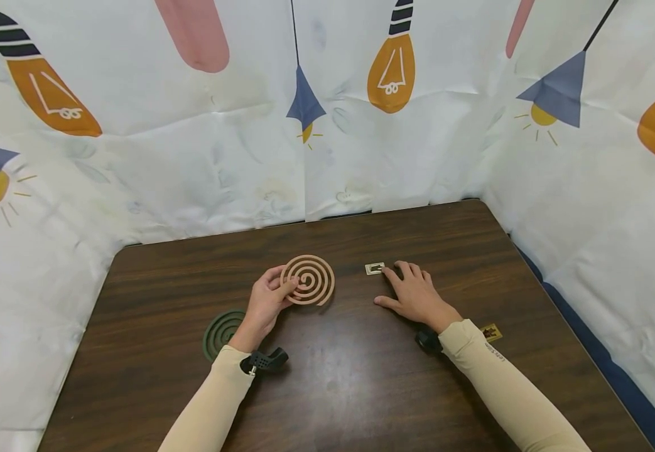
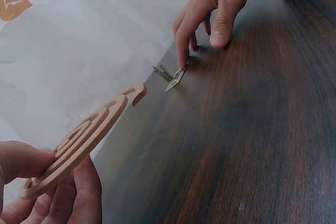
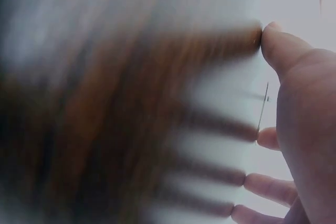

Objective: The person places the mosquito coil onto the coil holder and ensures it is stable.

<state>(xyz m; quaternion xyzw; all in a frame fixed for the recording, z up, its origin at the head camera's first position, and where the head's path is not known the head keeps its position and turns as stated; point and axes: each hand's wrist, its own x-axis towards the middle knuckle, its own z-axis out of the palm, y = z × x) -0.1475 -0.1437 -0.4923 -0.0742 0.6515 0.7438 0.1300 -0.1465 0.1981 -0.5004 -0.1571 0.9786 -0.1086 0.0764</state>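
Observation:
My left hand holds a tan mosquito coil off the table, thumb on top and fingers underneath. The coil is tilted in the left wrist view, its outer end pointing away from the hand. My right hand is spread low over the table with its fingertips down. Its index finger meets the edge of a small silvery metal coil stand. In the left wrist view, a prong of this stand sticks up from its flat plate. A green mosquito coil lies partly hidden beneath the left wrist.
A gold-coloured metal stand lies beside the right forearm, partly covered by the sleeve. The dark wood table has rounded far corners. White printed cloth hangs behind it and along both sides.

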